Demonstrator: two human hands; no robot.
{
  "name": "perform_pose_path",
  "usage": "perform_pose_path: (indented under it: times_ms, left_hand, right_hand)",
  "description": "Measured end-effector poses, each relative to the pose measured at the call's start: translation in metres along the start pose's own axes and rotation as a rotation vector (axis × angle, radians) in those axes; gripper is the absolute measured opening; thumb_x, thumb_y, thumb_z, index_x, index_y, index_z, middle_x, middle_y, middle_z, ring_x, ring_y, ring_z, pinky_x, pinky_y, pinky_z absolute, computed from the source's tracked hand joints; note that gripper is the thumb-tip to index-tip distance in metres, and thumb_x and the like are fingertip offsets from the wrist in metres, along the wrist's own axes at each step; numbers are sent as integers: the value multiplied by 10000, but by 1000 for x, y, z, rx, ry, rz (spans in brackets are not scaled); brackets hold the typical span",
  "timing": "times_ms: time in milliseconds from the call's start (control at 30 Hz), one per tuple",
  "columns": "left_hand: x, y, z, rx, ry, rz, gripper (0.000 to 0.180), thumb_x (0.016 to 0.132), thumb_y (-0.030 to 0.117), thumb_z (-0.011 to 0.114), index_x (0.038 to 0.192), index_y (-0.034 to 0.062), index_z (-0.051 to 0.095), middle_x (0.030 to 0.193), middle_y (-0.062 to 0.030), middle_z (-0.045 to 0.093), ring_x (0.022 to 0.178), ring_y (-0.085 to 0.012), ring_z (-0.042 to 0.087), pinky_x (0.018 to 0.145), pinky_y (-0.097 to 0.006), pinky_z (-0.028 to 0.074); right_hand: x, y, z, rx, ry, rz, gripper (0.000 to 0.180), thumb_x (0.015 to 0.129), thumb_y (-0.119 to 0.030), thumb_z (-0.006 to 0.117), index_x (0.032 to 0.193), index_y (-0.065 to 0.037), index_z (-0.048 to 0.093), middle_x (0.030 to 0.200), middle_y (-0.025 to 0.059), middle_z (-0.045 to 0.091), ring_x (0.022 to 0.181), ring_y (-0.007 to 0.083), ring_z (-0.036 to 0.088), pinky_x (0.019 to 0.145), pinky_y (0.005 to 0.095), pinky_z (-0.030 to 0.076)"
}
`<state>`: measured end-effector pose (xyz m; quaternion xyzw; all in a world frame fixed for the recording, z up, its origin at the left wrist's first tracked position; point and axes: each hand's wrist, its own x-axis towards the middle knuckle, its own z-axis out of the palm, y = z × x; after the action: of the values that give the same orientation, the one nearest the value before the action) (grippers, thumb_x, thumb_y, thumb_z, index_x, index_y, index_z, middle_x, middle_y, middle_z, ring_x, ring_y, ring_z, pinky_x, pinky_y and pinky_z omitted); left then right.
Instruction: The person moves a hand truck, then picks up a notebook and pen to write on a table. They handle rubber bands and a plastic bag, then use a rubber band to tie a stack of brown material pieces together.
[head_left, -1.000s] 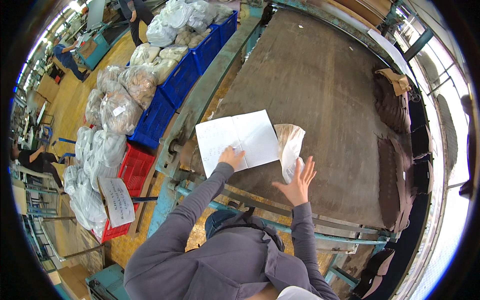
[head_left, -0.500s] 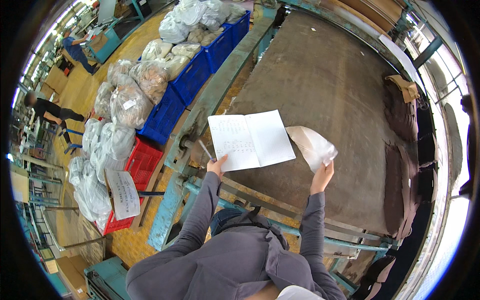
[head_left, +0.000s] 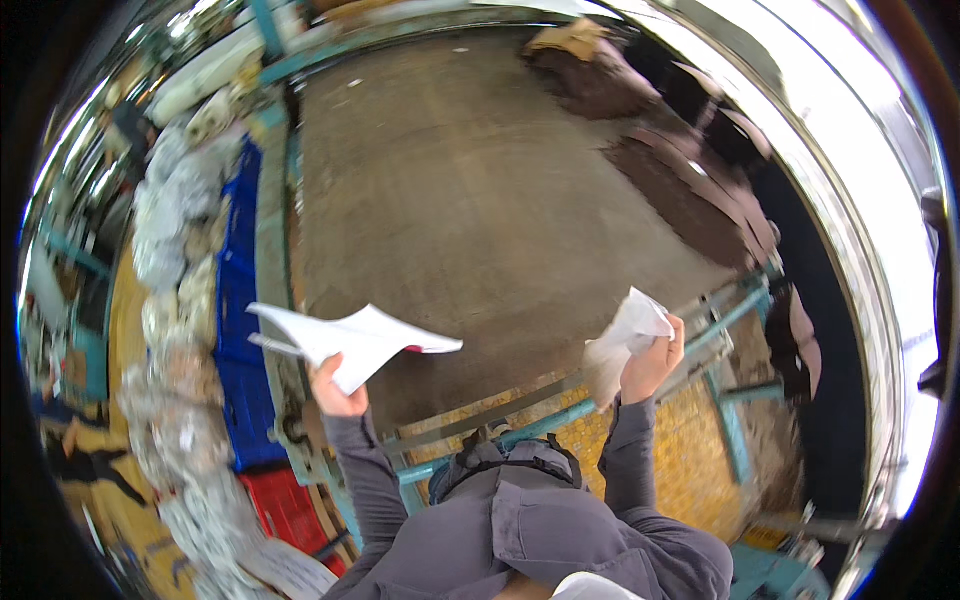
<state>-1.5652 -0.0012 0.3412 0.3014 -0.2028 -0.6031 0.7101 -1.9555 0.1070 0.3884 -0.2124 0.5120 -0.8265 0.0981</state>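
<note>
Head view: we see the left hand [head_left: 335,392] closed around the lower edge of an open white booklet [head_left: 355,340], its pages fanned and lifted clear above the near edge of the brown work table [head_left: 470,200]. The right hand [head_left: 650,362] is clenched on a crumpled clear plastic bag [head_left: 622,340], held up off the table's near right corner. Blue crates [head_left: 235,330] with bagged goods [head_left: 165,250] stand along the left.
</note>
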Motion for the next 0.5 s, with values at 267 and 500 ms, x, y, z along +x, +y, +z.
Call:
perform_pose_path:
  times_ms: [267, 500]
  left_hand:
    - [43, 35, 35, -196, -238, -28, 432, 768, 5, 519, 1196, -35, 475, 1101, -155, 593, 996, -293, 592, 896, -410, 484]
    - [68, 31, 40, 421, -179, 647, 244, 763, 50, 590, 977, -68, 579, 990, -193, 601, 891, -290, 602, 844, -366, 495]
  right_hand:
    - [-21, -58, -138, 112, 739, -179, 81, 900, -83, 458, 946, -70, 524, 917, 52, 550, 852, 168, 572, 753, 299, 481]
    - [-80, -101, -214, 47, 937, -318, 97, 893, -97, 454, 921, -81, 546, 913, 32, 553, 842, 162, 569, 730, 296, 486]
